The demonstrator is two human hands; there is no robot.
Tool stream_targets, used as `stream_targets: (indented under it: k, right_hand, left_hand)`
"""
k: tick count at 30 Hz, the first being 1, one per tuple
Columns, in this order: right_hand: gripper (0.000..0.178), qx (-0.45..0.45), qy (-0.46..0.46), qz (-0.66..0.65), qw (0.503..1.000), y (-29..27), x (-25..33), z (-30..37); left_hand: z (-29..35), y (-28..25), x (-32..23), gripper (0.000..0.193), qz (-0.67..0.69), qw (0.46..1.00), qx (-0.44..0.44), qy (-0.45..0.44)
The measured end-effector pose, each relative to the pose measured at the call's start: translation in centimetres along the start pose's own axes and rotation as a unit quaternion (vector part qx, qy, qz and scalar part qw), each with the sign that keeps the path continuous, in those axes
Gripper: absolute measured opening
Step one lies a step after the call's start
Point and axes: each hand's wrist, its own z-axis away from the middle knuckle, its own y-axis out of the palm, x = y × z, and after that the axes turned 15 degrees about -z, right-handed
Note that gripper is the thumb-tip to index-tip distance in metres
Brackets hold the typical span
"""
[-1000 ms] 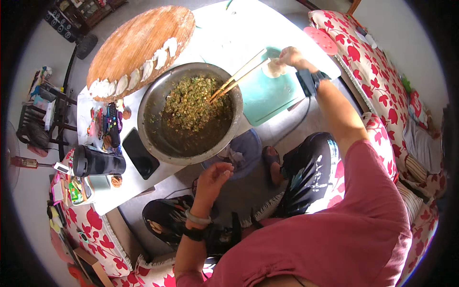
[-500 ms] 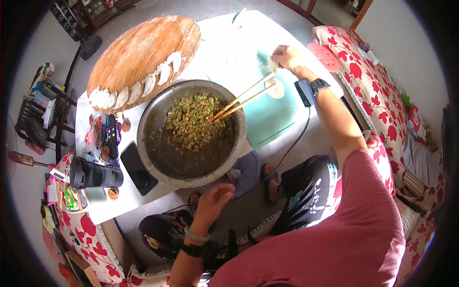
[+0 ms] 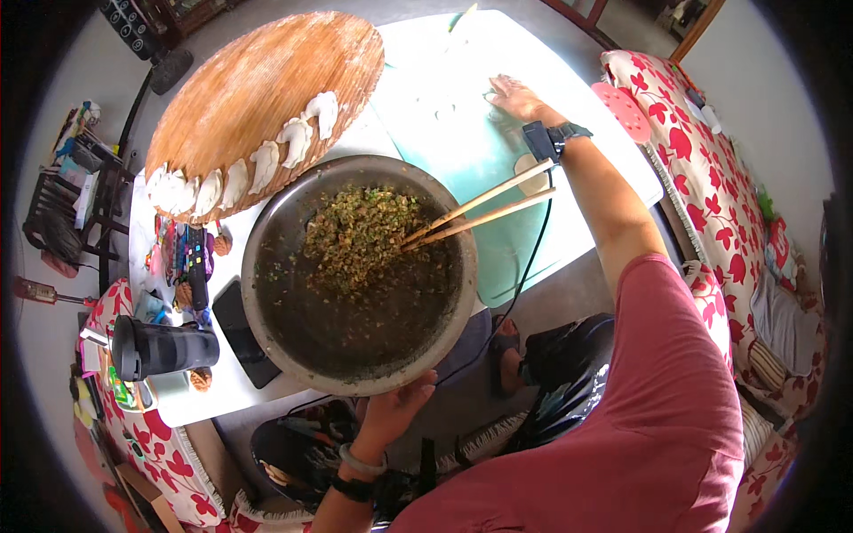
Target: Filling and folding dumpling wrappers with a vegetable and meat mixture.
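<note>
In my head view, chopsticks (image 3: 511,185) slant over the metal bowl's (image 3: 360,385) right rim; the bowl juts past the table's (image 3: 195,404) near edge, my left hand (image 3: 400,411) loosely open beneath; a cable (image 3: 534,256) crosses the green board (image 3: 498,262), mostly open around my right hand (image 3: 520,99), fingers outstretched; any hold I cannot tell.
</note>
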Motion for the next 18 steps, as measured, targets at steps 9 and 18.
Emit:
stream_targets:
  k: [9,18]
  right_hand:
    - [0.061,0.085,-0.147,-0.006,0.985,-3.6,-1.8,8.4]
    - [0.035,-0.013,-0.053,-0.095,0.994,-5.7,-1.5,18.1]
  left_hand:
    - [0.1,-0.2,-0.7,0.021,-0.022,1.000,0.016,-0.015]
    - [1.1,0.6,-1.0,0.020,0.002,0.999,0.046,-0.014]
